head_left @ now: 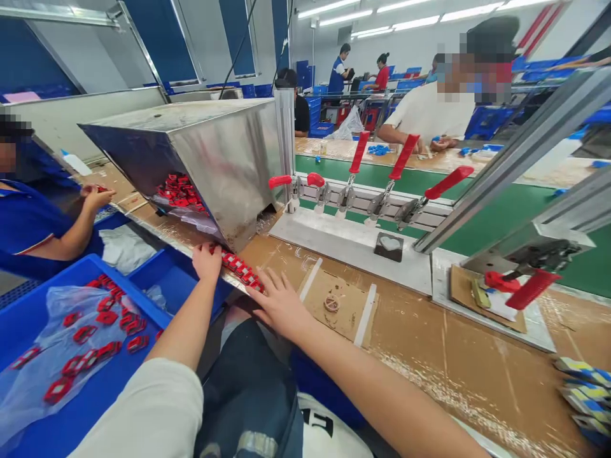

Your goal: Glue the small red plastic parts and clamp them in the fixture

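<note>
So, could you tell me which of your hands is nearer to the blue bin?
Left. The left hand hovers just above the blue bin; the right hand lies farther right on the cardboard.

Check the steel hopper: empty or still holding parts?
Still holding parts: red pieces lie piled inside the steel hopper's open mouth.

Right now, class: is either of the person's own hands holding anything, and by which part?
Neither holds anything: the left hand and right hand rest flat at opposite ends of a row of small red plastic parts.
</note>
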{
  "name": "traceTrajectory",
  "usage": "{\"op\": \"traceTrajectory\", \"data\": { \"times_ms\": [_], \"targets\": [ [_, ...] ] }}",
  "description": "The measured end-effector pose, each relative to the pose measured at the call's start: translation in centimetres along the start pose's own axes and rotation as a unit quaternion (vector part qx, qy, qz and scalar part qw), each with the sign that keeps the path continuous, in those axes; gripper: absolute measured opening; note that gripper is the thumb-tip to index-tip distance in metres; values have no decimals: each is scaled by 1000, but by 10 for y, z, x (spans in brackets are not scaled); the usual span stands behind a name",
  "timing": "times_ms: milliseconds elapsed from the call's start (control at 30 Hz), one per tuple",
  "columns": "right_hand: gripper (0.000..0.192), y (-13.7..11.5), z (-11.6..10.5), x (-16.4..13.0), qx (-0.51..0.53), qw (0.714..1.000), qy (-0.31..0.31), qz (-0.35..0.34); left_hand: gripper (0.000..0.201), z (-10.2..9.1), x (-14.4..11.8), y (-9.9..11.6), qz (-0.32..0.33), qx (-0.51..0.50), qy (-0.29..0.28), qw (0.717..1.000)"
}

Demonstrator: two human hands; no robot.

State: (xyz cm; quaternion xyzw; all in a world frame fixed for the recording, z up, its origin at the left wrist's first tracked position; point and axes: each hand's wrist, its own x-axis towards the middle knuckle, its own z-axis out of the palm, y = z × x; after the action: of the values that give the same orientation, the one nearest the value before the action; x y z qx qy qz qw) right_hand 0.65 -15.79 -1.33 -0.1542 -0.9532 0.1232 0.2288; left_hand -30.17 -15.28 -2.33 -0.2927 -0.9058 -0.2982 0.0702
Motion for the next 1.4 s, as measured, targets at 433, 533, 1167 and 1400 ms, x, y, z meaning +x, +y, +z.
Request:
{"op": "traceTrajectory", "data": {
  "times_ms": [433,533,1167,1400],
  "targets": [
    [47,15,27,20,-119,981,-44,145,38,5,-86,17,186,-9,-19,982],
    [46,20,26,26,-118,977,-36,176,50,6,-103,31,281,-11,-65,958],
    [45,120,-109,-115,17,983,36,177,52,-6,-135,102,532,19,-70,844],
    [36,111,-100,-107,28,984,-75,157,34,-13,-142,101,558,32,-59,827]
  ]
}}
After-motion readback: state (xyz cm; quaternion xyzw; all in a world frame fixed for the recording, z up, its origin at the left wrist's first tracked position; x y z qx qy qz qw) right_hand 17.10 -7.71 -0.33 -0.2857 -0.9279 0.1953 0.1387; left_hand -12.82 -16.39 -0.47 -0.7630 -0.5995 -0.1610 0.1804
